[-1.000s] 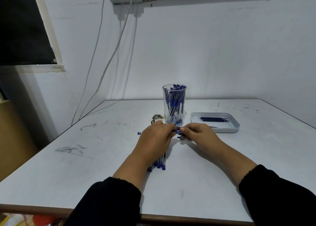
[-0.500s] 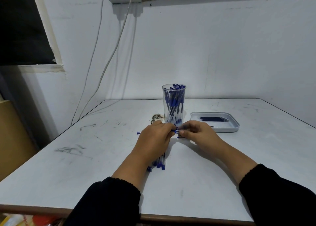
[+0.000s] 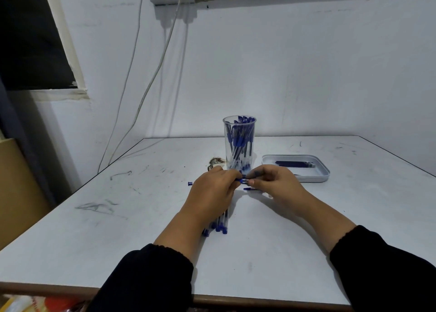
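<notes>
Lifted slightly since the earlier frame, the right hand [image 3: 276,184] is being closed on the tip of the blue pen [image 3: 242,181] at frame centre, whose barrel is being gripped by the left hand [image 3: 212,193] and is best being held steady and level.

Clear glossy plastic cup [image 3: 239,144], matt scuffed white table [image 3: 146,217], smooth tray [image 3: 316,177].

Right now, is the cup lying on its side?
No, the cup stands upright on the table with blue pens standing in it.
</notes>
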A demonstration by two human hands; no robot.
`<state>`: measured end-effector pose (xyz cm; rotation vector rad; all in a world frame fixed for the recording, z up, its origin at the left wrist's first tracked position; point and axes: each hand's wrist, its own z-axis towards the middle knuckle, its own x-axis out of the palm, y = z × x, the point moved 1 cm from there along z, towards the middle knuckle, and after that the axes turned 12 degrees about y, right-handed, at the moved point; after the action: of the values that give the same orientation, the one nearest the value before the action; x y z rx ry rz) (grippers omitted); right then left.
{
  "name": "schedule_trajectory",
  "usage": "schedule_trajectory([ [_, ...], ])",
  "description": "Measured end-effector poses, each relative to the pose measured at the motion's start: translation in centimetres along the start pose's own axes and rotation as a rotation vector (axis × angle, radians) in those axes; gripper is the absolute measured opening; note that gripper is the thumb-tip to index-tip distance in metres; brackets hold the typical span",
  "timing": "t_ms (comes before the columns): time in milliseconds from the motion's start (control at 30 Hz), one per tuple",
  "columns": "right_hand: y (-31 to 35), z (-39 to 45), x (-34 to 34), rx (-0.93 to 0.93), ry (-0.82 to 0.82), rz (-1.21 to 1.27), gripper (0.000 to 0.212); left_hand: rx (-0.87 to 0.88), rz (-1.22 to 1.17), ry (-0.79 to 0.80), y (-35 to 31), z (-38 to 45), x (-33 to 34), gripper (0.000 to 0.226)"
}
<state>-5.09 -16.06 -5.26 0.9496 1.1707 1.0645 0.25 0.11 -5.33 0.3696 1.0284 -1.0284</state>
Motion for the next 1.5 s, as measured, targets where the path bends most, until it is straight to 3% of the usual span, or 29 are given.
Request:
schedule_trajectory([
  [400, -0.1, 0.4, -1.4, -0.054, -0.109, -0.105, 0.02, -0.084, -0.021, 0.022, 0.2, 0.0, -0.2, 0.022],
  [567, -0.4, 0.6, -2.4, -0.016, -0.128, -0.277, 0.021, -0.127, -0.007, 0.004, 0.4, 0.0, -0.3, 0.022],
  [733, -1.0, 0.1, -2.1, 0.079, -0.05, -0.61, 0.009, -0.143, -0.013, 0.015, 0.4, 0.0, -0.3, 0.022],
  [867, -1.0, -0.1, -2.0, 0.116, 0.019, -0.718, 0.01, -0.146, -0.014, 0.025, 0.5, 0.0, -0.2, 0.022],
  [1200, -0.9, -0.1, -2.2, 0.111, 0.053, -0.709, 0.013, -0.138, -0.018, 0.022, 0.5, 0.0, -0.2, 0.021],
  [1300, -0.9, -0.2, -2.3, 0.118, -0.008, -0.654, 0.014, -0.125, -0.008, 0.013, 0.5, 0.0, -0.2, 0.02],
  [1500, -0.2, 0.0, -1.6, -0.134, -0.072, -0.682, 0.012, -0.017, -0.004, 0.009, 0.1, 0.1, 0.0, 0.016],
])
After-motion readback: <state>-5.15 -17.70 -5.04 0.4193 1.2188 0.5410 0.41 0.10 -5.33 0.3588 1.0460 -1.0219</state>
